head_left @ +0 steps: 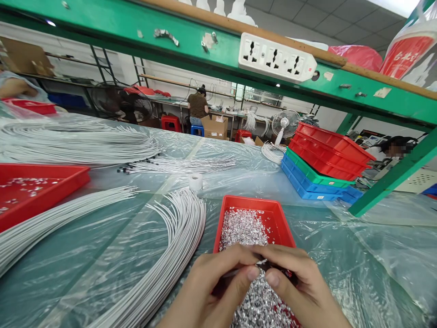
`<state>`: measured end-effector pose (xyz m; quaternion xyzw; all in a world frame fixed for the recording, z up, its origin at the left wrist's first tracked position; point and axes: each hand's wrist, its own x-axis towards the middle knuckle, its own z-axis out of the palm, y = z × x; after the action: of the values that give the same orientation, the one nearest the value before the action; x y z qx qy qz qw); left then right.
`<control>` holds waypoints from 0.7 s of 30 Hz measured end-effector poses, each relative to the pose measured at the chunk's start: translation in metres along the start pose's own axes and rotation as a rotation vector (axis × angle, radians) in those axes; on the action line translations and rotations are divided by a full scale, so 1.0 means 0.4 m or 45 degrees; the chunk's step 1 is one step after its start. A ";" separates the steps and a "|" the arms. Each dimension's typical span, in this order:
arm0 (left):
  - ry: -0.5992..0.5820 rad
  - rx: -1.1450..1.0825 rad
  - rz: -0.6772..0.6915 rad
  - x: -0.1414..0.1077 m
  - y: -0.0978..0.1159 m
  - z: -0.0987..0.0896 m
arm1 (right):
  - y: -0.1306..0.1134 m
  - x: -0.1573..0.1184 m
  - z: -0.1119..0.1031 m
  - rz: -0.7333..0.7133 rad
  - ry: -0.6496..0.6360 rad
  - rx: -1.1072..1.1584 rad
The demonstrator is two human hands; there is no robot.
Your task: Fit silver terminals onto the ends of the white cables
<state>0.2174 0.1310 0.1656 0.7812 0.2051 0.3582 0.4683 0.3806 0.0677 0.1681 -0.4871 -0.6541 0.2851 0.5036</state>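
Note:
My left hand (221,278) is closed, its thumb and forefinger pinching a thin white cable (262,262) whose tip shows between the hands. My right hand (297,278) is also closed, fingertips meeting the left ones around that tip. Something dark shows under the right fingers, too hidden to name. Both hands are over a red tray (282,223) holding many small shiny silver pieces (244,228). To the left, a thick bundle of white cables (184,237) curves across the table, its ends near the tray.
Another cable bundle (68,214) and a second red tray (68,182) lie at left. A white tape roll (195,182) stands behind the bundle. Stacked red, green and blue trays (324,159) are at right, near a green post (392,177). A power strip (276,57) hangs on the green beam overhead.

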 end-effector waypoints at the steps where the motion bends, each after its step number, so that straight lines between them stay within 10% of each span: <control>1: 0.003 0.044 0.026 -0.001 0.000 0.001 | 0.001 -0.002 0.001 0.000 0.005 0.002; 13: 0.119 0.308 0.236 -0.006 -0.005 0.003 | 0.013 -0.025 0.018 0.085 0.114 -0.055; 21: 0.127 -0.066 -0.109 -0.023 0.010 0.001 | 0.039 -0.028 0.026 0.253 0.060 -0.022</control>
<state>0.2114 0.1227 0.1657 0.7406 0.2522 0.3815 0.4923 0.3766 0.0642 0.1471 -0.5604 -0.5930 0.3165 0.4839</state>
